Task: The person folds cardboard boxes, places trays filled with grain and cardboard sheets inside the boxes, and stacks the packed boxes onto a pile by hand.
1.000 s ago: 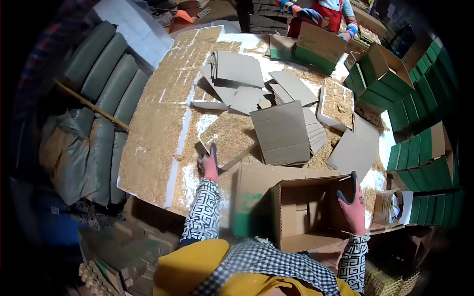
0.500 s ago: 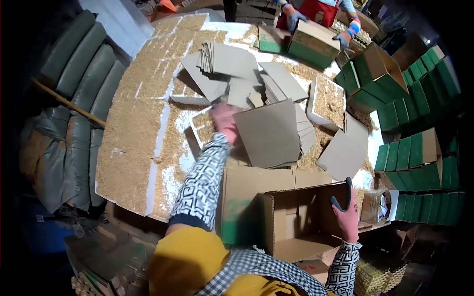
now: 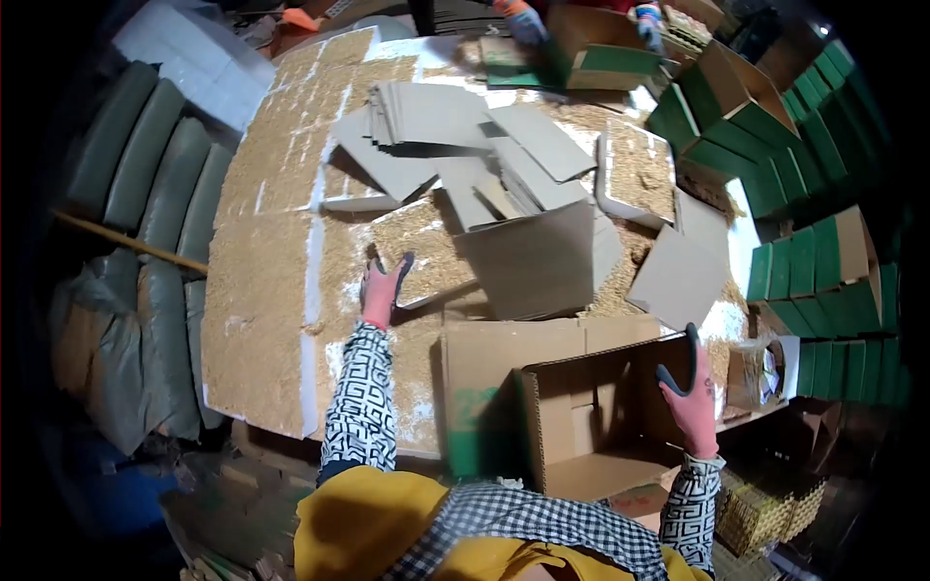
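Note:
My left hand (image 3: 385, 290), in a pink glove with dark fingertips, is at the left end of a white tray (image 3: 438, 296) filled with crumbly tan material. Its thumb and fingers are spread and hold nothing I can see. On the right, my right hand (image 3: 692, 402) has its thumb and fingers around the right wall of an open cardboard box (image 3: 601, 470), whose opening faces me. Beyond the box, a grey cardboard sheet (image 3: 531, 261) stands tilted against a pile of grey sheets (image 3: 436, 111), partly covering the tray.
More filled trays (image 3: 257, 320) cover the table's left side. Green and brown boxes (image 3: 722, 107) are stacked along the right. At the far side, a gloved co-worker's hand (image 3: 523, 24) is by another box (image 3: 610, 63). Full dark sacks (image 3: 174, 184) lie at left.
My left hand has moved left, off the grey sheets to the tray's end, and more of the tray shows. The front grey sheet has tilted. My right hand stays at the box.

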### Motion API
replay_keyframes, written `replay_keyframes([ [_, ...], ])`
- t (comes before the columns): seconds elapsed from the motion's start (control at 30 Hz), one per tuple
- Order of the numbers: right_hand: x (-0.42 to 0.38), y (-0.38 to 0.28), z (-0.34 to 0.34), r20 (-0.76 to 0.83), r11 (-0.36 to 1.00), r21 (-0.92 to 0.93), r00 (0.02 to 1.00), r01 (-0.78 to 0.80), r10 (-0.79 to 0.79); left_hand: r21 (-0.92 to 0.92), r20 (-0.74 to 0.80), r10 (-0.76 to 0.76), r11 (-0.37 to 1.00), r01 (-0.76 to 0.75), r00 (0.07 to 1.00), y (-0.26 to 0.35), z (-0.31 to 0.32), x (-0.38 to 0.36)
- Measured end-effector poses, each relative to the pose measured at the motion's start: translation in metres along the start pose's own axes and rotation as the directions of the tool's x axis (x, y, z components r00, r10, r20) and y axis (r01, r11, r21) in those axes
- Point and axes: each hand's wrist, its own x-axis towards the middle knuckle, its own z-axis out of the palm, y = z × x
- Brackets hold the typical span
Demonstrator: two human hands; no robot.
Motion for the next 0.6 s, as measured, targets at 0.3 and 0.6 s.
replay_keyframes([
  [0.3,-0.005,0.002,-0.006,-0.016,0.995,0.094,1.000,0.027,-0.026,-0.940,0.103,-0.290,0.284,0.188,0.952,0.044,-0.013,-0.040],
  [0.6,-0.012,-0.001,-0.004,-0.174,0.853,0.165,0.866,0.496,-0.469,-0.944,0.313,-0.052,-0.132,0.304,0.948,0.088,-0.211,-0.152],
])
